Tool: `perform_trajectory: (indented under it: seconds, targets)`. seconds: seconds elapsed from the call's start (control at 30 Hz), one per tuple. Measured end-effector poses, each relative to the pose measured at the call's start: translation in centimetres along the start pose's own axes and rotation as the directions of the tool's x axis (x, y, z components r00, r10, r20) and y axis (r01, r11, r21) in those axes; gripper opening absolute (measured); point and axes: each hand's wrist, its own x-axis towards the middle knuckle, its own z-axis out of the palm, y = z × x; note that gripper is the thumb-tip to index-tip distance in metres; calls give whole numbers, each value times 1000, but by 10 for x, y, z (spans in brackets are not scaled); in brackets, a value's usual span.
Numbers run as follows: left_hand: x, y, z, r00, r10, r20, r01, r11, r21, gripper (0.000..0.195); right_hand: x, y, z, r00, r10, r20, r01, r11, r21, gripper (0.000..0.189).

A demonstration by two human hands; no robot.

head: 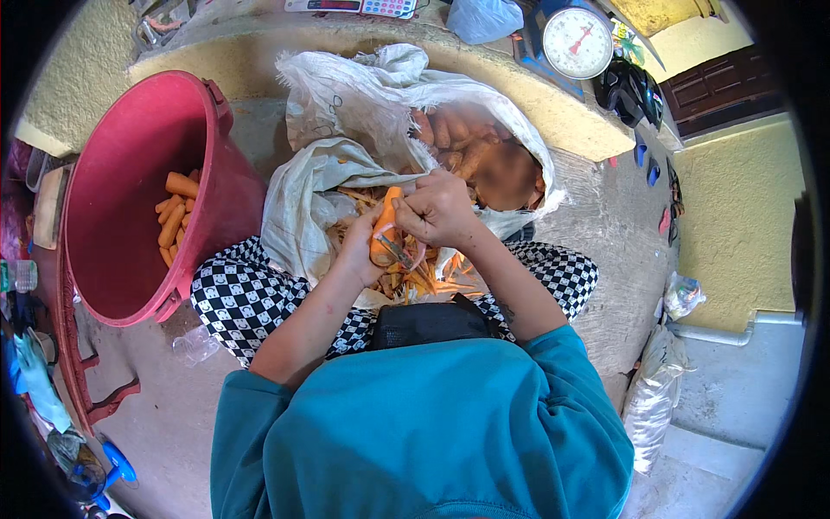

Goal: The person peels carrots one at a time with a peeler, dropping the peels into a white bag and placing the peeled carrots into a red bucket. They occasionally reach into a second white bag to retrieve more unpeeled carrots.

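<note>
My left hand [362, 250] grips a thick peeled carrot [388, 211], held upright with its tip pointing away from me. A peeler [397, 252] with pink parts and a metal blade lies against the carrot's lower side. My right hand [438, 206] is curled around the peeler, its thumb by the carrot's upper part; its fingers hide much of the grip. Below both hands, orange peelings [421, 282] are heaped in an open white woven sack [292, 201]. Beyond it, a second woven sack [363, 97] lies open with unpeeled carrots [447, 130] inside.
A large red plastic tub [139, 117] leans at my left, with peeled carrots [172, 220] inside. A concrete ledge [570, 120] ahead carries a dial scale [577, 42], a digital scale [350, 6] and a plastic bag [483, 19]. A full sack [655, 396] stands at the right wall.
</note>
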Motion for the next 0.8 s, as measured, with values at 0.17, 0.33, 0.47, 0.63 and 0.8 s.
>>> perform_trajectory:
  seconds: [0.17,0.33,0.47,0.63,0.8]
  targets:
    - [-4,-1,-1,999,38,13,-38,999,-16,34,1,2,8,999,-27,-26,28,998,50,34]
    - [-16,4,1,995,64,70,-71,993,94,36,-2,22,11,998,17,-68,-12,998,64,35]
    - [-23,1,11,999,42,26,-46,981,191,37,-1,59,1,987,143,-70,-147,988,-56,30]
    - [-25,4,9,997,34,65,-45,983,179,38,0,59,0,976,214,-36,-214,977,6,29]
    - [-28,11,10,977,-27,213,-61,916,397,46,-15,104,-7,911,401,-98,-407,911,-58,33]
